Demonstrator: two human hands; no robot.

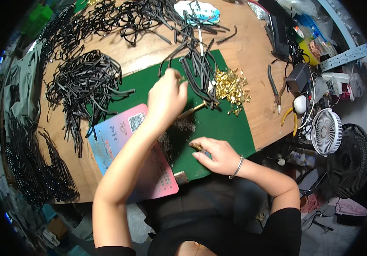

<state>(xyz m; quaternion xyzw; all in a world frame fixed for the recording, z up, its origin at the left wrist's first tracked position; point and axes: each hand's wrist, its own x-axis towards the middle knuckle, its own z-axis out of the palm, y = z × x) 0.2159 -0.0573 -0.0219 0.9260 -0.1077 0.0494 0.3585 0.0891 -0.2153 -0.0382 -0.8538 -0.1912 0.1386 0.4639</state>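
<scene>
My left hand (166, 96) reaches over the green mat, its fingers closed by the near ends of loose black temple arms (198, 70). What those fingers hold is hidden. Near the mat's front edge, my right hand (216, 154) grips a small brown-and-metal tool (196, 146); its exact kind does not show. Between the hands lies a slim tool with a brass shaft (198, 106). Small dark and silvery bits (184, 124) are scattered beside it. Gold-coloured metal pieces (230, 87) form a pile on the mat's right side.
Heaps of black temple arms (85, 81) and glasses frames (102, 21) cover the left and far table. A pink-and-blue printed sheet (106, 143) lies under my left forearm. Pliers (274, 87), yellow-handled cutters (290, 117) and a white fan (327, 131) are at the right.
</scene>
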